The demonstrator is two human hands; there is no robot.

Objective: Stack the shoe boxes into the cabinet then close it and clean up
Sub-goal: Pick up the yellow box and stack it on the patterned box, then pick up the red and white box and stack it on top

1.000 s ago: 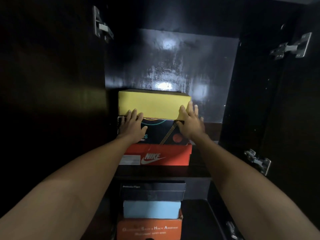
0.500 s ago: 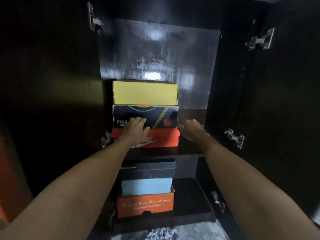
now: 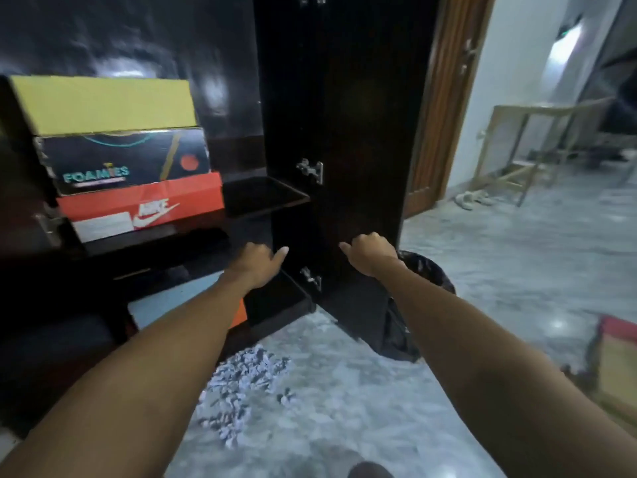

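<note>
Right hand (image 3: 370, 253) loosely curled at the open cabinet door (image 3: 358, 132), grip on its edge uncertain. Left hand (image 3: 256, 262) empty. Shoe boxes (image 3: 134, 160) stacked upper-left. Swing door steadily, fingers clear of hinges.

On the dark wooden cabinet shelf (image 3: 262, 198), 3 cardboard shoe boxes stand stacked at its left end: an orange one (image 3: 144, 205) directly on it, a black one (image 3: 124, 160), a yellow one (image 3: 103, 105) topmost.
</note>
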